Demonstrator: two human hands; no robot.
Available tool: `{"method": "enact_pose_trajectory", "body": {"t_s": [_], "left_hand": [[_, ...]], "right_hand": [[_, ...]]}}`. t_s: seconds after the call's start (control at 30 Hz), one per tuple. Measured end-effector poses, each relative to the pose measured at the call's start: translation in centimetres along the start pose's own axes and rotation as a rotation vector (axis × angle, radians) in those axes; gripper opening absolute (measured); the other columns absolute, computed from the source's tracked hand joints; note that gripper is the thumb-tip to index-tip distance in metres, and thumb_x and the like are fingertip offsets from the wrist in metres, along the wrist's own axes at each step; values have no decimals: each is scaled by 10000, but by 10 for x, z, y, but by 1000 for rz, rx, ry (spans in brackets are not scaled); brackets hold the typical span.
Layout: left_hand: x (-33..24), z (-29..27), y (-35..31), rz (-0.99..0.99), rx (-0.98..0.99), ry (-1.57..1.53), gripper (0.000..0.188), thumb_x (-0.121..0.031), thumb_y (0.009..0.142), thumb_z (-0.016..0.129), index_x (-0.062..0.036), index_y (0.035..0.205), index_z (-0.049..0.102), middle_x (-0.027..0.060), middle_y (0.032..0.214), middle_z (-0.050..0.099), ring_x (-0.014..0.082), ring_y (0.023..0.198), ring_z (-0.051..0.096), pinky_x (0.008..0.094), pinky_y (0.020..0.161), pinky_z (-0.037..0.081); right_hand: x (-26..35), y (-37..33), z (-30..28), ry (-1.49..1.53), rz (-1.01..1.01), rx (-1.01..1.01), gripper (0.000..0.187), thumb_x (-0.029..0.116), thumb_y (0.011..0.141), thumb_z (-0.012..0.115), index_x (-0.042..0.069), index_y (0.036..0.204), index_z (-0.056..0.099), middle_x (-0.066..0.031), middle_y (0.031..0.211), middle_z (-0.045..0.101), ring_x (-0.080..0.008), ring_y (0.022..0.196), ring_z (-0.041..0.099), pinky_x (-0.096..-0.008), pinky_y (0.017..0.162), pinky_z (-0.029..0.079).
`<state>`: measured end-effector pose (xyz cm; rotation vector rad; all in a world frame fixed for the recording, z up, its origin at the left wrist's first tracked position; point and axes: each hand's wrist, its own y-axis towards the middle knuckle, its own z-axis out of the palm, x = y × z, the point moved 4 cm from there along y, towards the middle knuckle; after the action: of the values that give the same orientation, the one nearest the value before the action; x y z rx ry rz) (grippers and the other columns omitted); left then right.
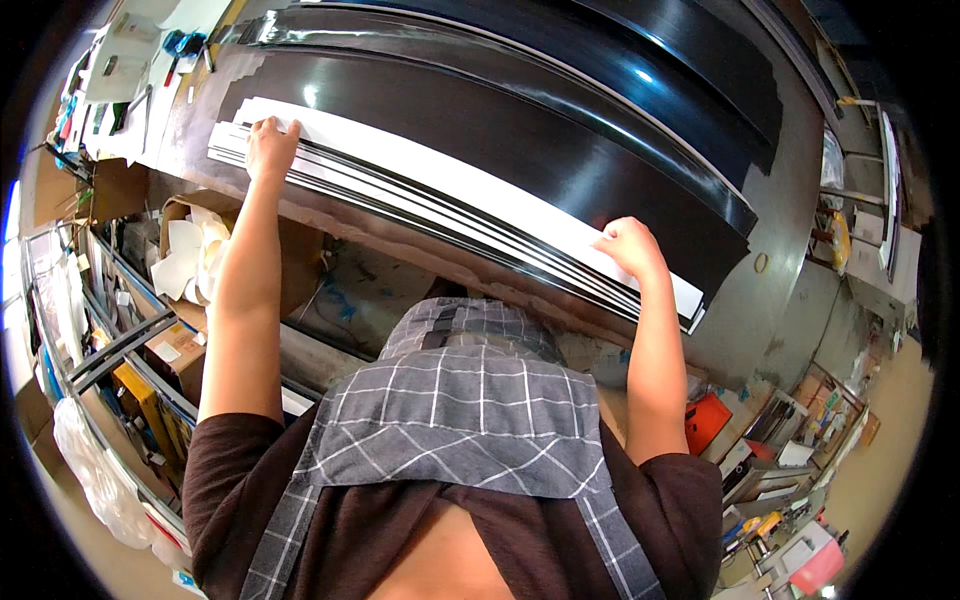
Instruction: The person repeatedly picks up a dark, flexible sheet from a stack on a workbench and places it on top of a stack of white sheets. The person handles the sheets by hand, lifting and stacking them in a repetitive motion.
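Observation:
A long white strip (450, 170) lies slantwise before me on a stack of thin strips (420, 222) with white faces and dark lines between them. Toward its left end, my left hand (272, 150) grips the strip, fingertips on its upper face. My right hand (633, 247) is closed in a pinch at the strip near its right end; the fingertips are partly hidden. Behind the strip, and touching it, spreads a broad black glossy sheet (480, 120).
More dark glossy sheets (640, 75) cover the far side of the worktable (790, 225). A tan ring (762, 263) lies at its right. Below left stand an open cardboard box (175, 212) with pale scraps and a metal rack (125, 350). Cluttered shelves (800, 430) are at lower right.

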<state>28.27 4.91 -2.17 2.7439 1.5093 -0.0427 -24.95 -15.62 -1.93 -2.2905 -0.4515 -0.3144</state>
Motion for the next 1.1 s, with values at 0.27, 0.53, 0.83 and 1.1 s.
{"method": "enact_pose_trajectory", "body": {"t_s": [0.27,0.53,0.83,1.1], "left_hand": [[-191,17,-150,639,259,-498,99,-144,860,607,-66,921,606,126,906,595,308,863,617,394,739,507],[-290,-2,-260,836,425,-400,263,-305,826,668,-78,765,549,91,809,577,298,789,617,407,696,489],[-306,-4,-272,725,326,-275,497,-492,732,737,-65,707,483,85,764,540,286,748,576,406,638,456],[-310,-8,-274,691,354,-142,524,-525,735,726,-67,695,475,82,739,538,267,731,571,390,644,455]], "right_hand": [[2,-4,0,-13,-3,-42,298,328,710,729,33,698,690,-180,711,661,-300,712,673,-393,675,508],[-20,-19,-6,38,12,14,308,354,711,740,57,788,712,-154,836,691,-271,824,678,-384,750,520],[-222,-64,-45,209,146,67,237,229,726,759,22,688,650,-45,633,620,-120,602,553,-314,582,451],[-212,-70,-42,154,154,-71,280,248,715,770,3,697,636,-117,670,629,-195,632,599,-353,601,468]]}}
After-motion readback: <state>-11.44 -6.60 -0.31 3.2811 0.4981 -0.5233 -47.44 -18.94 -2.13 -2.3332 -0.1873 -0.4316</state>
